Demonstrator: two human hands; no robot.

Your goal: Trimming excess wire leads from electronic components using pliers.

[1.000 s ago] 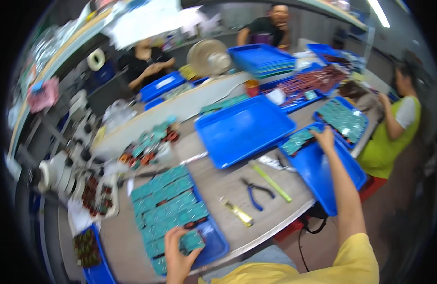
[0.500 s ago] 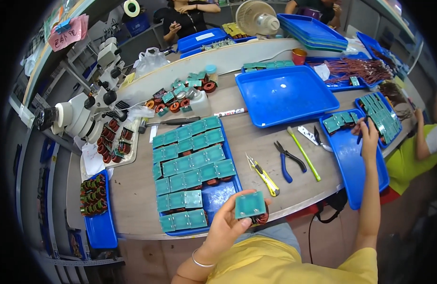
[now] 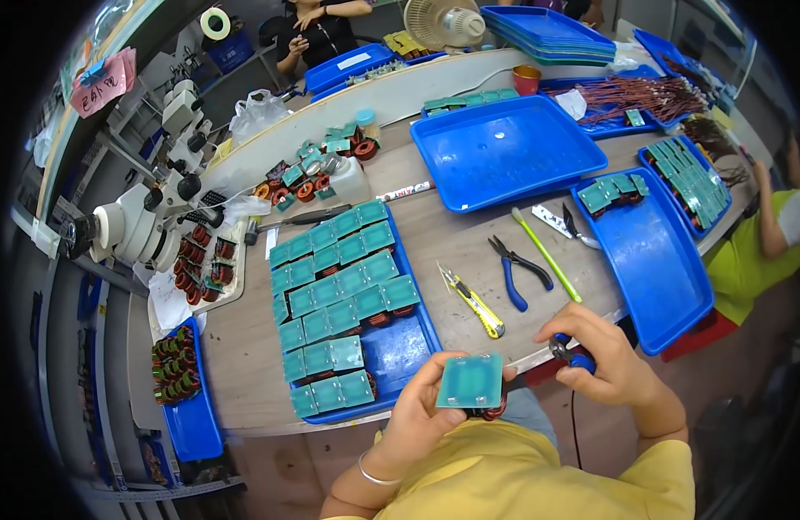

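Observation:
My left hand [image 3: 421,414] holds a square green circuit board [image 3: 471,382] between thumb and fingers, with a reddish-brown wire coil showing beneath it. To its right, my right hand [image 3: 612,360] is closed around blue-handled cutters [image 3: 580,361], their dark head pointing toward the board but apart from it. Rows of similar green boards on coils [image 3: 343,286] fill much of a blue tray [image 3: 400,342] on the bench, left of my hands.
A yellow utility knife [image 3: 473,303], blue-and-black pliers [image 3: 517,273] and a green brush [image 3: 547,256] lie mid-bench. Large blue trays [image 3: 508,156] stand behind; another blue tray [image 3: 656,269] holds several boards at right. Microscopes [image 3: 140,217] stand left. A co-worker [image 3: 764,230] sits at far right.
My right hand has come from the right-hand tray toward my left hand, bringing the cutters. My left hand still holds the board, and the whole view has shifted slightly.

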